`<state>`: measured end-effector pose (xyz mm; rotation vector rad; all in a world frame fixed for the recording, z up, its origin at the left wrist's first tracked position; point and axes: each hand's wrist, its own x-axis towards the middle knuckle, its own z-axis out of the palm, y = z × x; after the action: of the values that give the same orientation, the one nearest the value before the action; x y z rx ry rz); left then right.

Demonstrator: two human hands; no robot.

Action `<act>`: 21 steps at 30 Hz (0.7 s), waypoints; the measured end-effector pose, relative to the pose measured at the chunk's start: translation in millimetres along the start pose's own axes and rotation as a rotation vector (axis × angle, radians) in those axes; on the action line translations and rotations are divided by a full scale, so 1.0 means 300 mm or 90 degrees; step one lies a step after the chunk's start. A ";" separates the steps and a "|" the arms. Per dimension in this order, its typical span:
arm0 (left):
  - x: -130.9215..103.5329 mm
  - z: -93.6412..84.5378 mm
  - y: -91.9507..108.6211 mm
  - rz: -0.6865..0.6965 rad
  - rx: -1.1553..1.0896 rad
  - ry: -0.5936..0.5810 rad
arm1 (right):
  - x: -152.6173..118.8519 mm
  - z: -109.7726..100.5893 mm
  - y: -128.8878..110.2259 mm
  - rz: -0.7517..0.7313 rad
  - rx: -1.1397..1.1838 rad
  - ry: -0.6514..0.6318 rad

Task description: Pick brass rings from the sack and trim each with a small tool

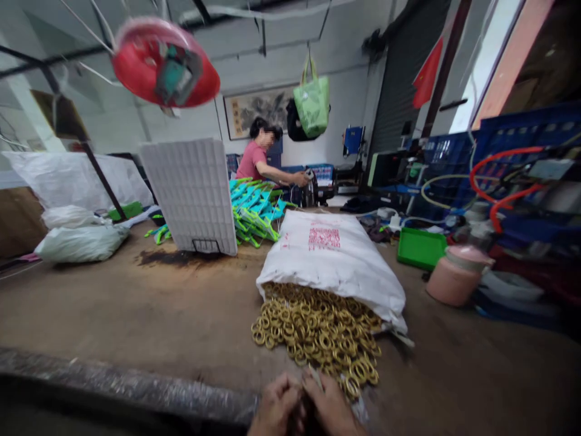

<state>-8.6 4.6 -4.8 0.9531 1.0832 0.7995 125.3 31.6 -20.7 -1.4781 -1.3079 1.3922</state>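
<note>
Both hands are pressed together at the bottom edge of the view, left hand and right hand, fingers curled in around something small. I honestly can't tell what's pinched between them, or whether it's one of the rings. They sit right at the near end of the pile of gold rings spilling out of the white sack onto the brown surface.

My take on doing this bit well: keep the work close to the pile's edge, pull rings off the loose fringe rather than digging into the middle, and don't drag the heap toward the surface's front lip.

Counts: one sack, one pile (rings way too many to count), one green tray, one pink jar, one white grid panel standing upright, one person in a pink shirt working at the far side.
</note>
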 end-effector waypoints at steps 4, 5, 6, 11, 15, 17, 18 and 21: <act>-0.021 0.014 0.026 0.058 -0.070 0.021 | -0.028 -0.018 -0.048 -0.121 -0.083 0.002; -0.025 0.016 0.034 0.055 -0.079 0.023 | -0.034 -0.025 -0.057 -0.150 -0.108 0.010; -0.029 0.017 0.042 0.056 -0.086 0.028 | -0.042 -0.031 -0.064 -0.165 -0.143 0.032; -0.051 0.018 0.050 0.092 -0.066 0.044 | -0.093 -0.037 -0.052 -0.330 -0.360 0.005; -0.062 0.021 0.043 0.120 -0.006 0.035 | -0.111 -0.026 -0.035 -0.358 -0.452 -0.017; -0.062 0.021 0.037 0.136 0.013 0.034 | -0.110 -0.022 -0.032 -0.351 -0.475 -0.021; -0.062 0.020 0.034 0.142 0.020 0.034 | -0.109 -0.021 -0.031 -0.349 -0.479 -0.025; -0.061 0.018 0.023 0.156 0.039 0.034 | -0.108 -0.018 -0.029 -0.343 -0.482 -0.031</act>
<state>-9.2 -10.2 9.0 1.1365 1.0545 1.0001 132.0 3.3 -3.3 -1.3631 -2.2093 0.5971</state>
